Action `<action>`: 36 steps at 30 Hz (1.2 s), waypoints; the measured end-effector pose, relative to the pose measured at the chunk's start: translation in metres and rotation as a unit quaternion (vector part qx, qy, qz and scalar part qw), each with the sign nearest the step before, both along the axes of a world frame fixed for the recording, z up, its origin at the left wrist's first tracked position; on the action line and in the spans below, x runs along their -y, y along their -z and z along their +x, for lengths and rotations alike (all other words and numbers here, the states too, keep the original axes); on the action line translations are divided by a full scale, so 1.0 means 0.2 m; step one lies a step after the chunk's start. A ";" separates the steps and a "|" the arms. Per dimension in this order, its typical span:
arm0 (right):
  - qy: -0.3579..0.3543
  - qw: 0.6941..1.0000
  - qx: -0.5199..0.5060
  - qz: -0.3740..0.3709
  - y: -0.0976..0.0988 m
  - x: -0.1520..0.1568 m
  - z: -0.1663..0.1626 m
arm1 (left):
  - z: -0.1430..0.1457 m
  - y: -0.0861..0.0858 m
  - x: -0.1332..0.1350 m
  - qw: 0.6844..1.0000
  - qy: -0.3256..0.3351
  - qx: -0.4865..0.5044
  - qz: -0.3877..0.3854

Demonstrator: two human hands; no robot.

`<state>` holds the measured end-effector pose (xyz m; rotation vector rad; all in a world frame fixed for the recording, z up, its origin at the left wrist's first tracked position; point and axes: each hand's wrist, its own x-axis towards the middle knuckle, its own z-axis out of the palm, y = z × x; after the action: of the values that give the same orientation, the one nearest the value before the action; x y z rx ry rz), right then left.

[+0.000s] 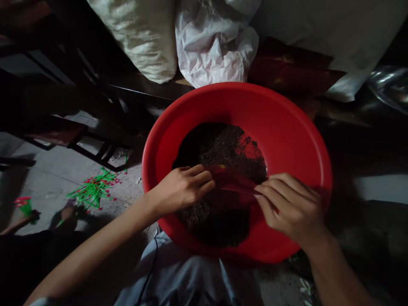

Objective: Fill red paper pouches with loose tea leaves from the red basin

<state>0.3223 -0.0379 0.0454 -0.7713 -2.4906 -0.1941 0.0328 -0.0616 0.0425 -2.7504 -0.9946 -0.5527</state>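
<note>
Over the near half of the red basin (pixel 287 119), I see one red strip (pixel 234 180) stretched just above the dark granules (pixel 223 144). The left hand (pixel 181 187) has its grip pinched on one end and the right hand (pixel 290 204) on the other. The strip's long axis runs left to right, dipping slightly toward the right hand.

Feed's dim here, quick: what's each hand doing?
Left hand: closed, pinching the red strip.
Right hand: closed, pinching its other end.
</note>
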 end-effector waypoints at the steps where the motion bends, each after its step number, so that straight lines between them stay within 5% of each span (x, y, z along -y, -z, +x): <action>1: 0.008 1.000 0.016 -0.010 -0.03 0.01 -0.04 | 0.00 0.00 0.01 1.000 0.002 0.009 0.004; 6: -0.005 0.998 0.057 -0.007 -0.06 0.04 -0.20 | 0.00 0.03 0.02 0.998 0.009 0.060 -0.001; 11: -0.008 0.999 0.015 0.036 0.03 -0.02 -0.18 | -0.09 0.08 0.03 0.983 0.005 0.159 -0.089; 15: -0.013 0.999 0.007 0.040 0.05 -0.04 -0.18 | -0.12 0.07 0.04 0.985 -0.021 0.138 -0.103; 21: 0.019 0.997 0.060 -0.039 -0.07 0.01 -0.25 | -0.04 0.03 0.03 0.949 -0.076 0.280 -0.122; 26: -0.011 0.995 0.036 -0.090 -0.03 0.01 -0.23 | 0.03 0.09 0.07 0.912 -0.108 0.369 -0.145; 36: 0.004 0.990 0.027 -0.136 -0.07 0.03 -0.30 | 0.04 0.11 0.10 0.942 -0.065 0.318 -0.083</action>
<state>0.2632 -0.0441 0.0596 -0.8957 -2.5986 0.1265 0.0413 -0.0816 0.0203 -2.6534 -1.3864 -1.4522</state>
